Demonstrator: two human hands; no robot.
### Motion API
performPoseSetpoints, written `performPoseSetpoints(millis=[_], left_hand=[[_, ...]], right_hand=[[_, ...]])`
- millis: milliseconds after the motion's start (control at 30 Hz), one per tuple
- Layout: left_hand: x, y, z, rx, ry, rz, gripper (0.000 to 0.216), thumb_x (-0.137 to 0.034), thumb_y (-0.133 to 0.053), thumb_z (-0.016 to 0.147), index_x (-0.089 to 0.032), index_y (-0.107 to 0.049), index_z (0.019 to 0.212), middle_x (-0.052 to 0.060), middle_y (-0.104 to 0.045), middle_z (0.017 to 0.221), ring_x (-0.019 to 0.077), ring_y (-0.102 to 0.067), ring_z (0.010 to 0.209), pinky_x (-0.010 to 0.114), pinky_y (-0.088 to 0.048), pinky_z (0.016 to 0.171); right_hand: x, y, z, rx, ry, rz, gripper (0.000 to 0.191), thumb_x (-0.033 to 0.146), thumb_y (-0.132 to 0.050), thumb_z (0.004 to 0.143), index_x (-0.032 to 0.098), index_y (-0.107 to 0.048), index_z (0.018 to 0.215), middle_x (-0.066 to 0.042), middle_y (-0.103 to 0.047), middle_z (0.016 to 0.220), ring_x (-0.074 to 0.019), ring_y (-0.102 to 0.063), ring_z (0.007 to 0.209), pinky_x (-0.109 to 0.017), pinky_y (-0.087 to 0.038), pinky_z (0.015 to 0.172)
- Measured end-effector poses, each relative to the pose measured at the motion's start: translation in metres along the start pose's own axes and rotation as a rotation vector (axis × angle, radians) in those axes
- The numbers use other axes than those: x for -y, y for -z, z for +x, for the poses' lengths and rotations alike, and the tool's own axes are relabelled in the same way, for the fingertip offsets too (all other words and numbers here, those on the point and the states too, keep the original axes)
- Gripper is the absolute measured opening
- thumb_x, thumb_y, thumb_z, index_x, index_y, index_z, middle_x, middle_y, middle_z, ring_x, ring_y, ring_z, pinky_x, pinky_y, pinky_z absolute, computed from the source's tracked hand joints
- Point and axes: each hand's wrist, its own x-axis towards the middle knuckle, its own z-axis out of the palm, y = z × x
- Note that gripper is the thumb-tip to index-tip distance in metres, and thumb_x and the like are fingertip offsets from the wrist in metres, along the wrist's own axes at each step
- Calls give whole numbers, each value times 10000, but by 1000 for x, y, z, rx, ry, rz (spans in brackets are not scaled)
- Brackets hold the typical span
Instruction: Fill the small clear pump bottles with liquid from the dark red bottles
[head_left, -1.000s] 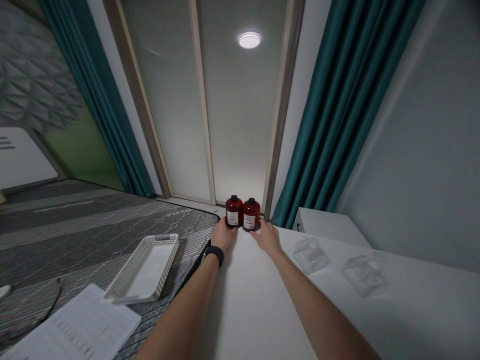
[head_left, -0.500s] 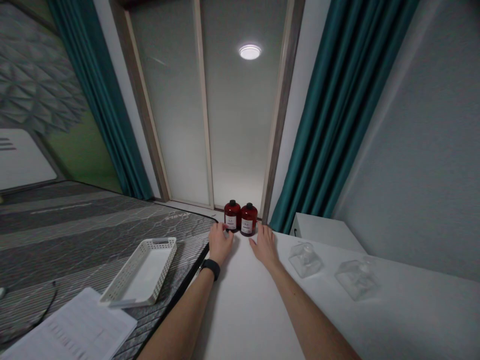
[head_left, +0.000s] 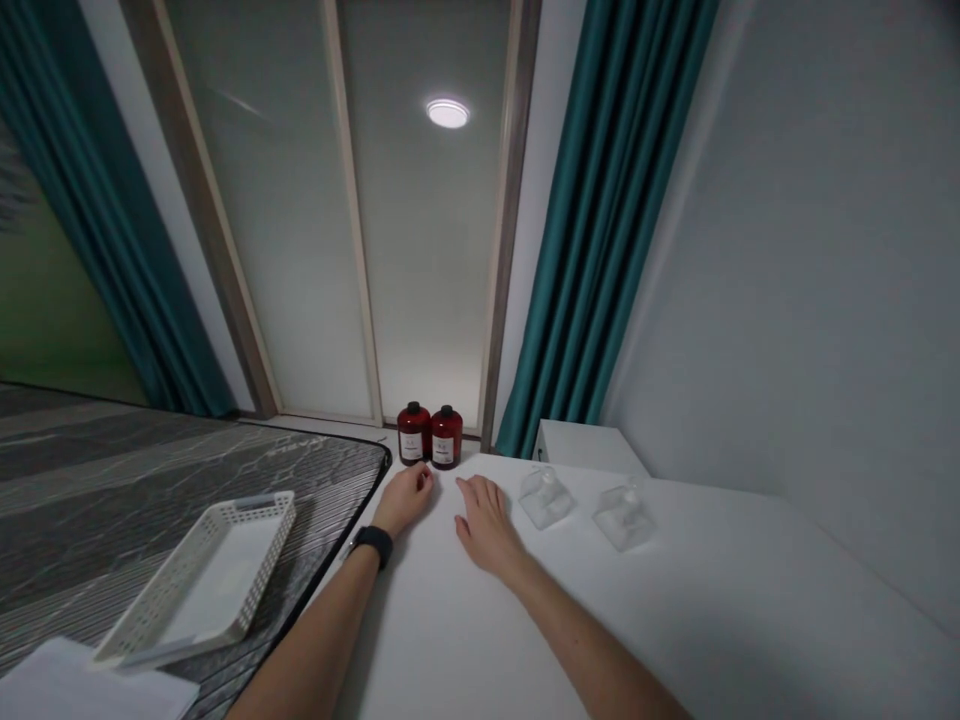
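Note:
Two dark red bottles with black caps and white labels, a left bottle and a right bottle, stand upright side by side at the far end of the white table. My left hand, a black band on its wrist, is just in front of the left bottle with its fingers curled in; nothing shows in them. Nearer to me than the right bottle, my right hand is low over the tabletop, fingers stretched and apart. To its right are two clear transparent containers, a nearer one and a farther one.
On the left, a white perforated basket rests on a grey patterned mattress, beside white papers. Behind the bottles are frosted sliding doors and a teal curtain. A white cabinet stands beyond the table.
Both hands have drawn back from the bottles toward me, and the left fingers have curled in. The view has turned to the right; the bottles stand together as before.

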Motion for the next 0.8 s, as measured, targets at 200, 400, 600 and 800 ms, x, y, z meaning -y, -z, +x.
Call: performPoseSetpoints(millis=[200, 400, 600, 800], left_hand=[[-25, -12, 1, 26, -64, -41, 164, -235, -478, 895, -183, -630, 862, 36, -659, 757, 199, -613, 700, 285, -425, 670], [-87, -50, 1, 101, -186, -128, 332, -352, -565, 891, -154, -613, 1153, 98, -684, 1013, 249, -652, 961, 357, -500, 882], [-137, -79, -4, 190, -225, -180, 726, -493, -710, 808, -122, -481, 1388, 188, -609, 1281, 321, -614, 1159, 434, -491, 984], [-156, -94, -4, 195, -221, -168, 807, -441, -768, 764, -144, -430, 1435, 193, -556, 1377, 350, -543, 1283, 464, -450, 1045]], right_hand=[[-5, 41, -37, 1, 83, 30, 585, 97, -590, 838, 192, -459, 1400, -129, -550, 1325, -286, -464, 1283, -514, -363, 1132], [-40, 82, -64, -149, -7, 141, 349, 77, -499, 875, 219, -606, 1175, -90, -624, 1106, -263, -573, 1067, -432, -483, 954], [-72, 104, -85, -336, -76, 224, 244, 111, -433, 928, 230, -641, 975, -54, -654, 925, -230, -605, 922, -368, -489, 852], [-92, 107, -91, -399, -149, 222, 217, 127, -438, 930, 216, -635, 906, -46, -663, 856, -215, -618, 853, -327, -502, 782]])
